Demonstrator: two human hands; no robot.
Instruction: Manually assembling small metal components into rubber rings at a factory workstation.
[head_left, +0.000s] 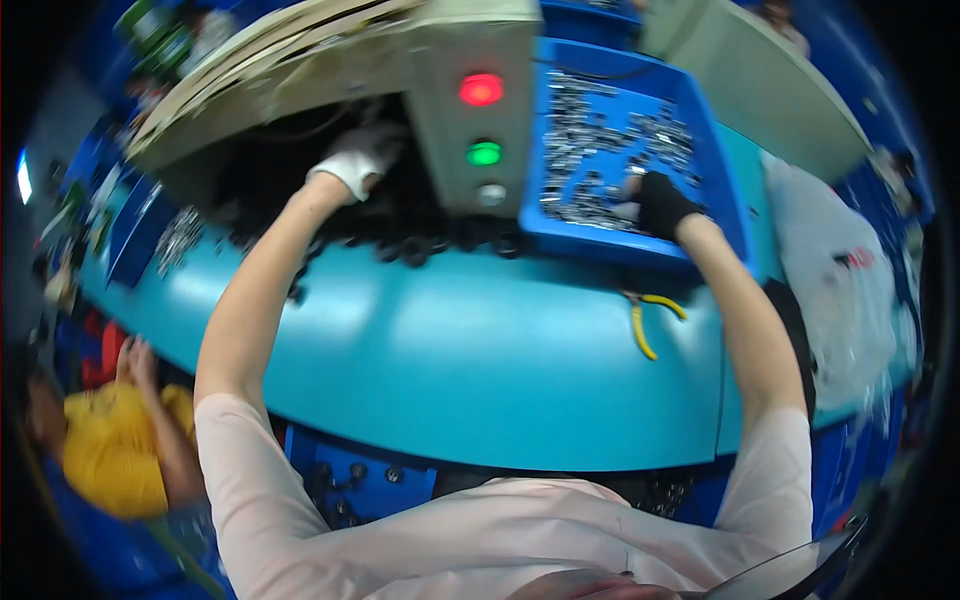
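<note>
My left hand [362,158], in a white and grey glove, reaches into the dark opening of a beige machine [430,60]. Its fingers are blurred and lost in shadow, so their grip does not show. Over the front of a blue tray [735,190] is my right hand [662,205], in a black glove with bare fingertips. Those fingers look curled together; anything between them is too small to make out. Many small shiny metal parts [575,130] lie scattered in the tray around it. Black round parts [413,250] sit along the opening's lower edge.
Yellow-handled pliers [645,325] lie on the teal table [480,370]. On the machine's post are a red light [481,89] and a green one [484,152]. A clear plastic bag [835,280] stands at right. A person in yellow [118,450] sits at left.
</note>
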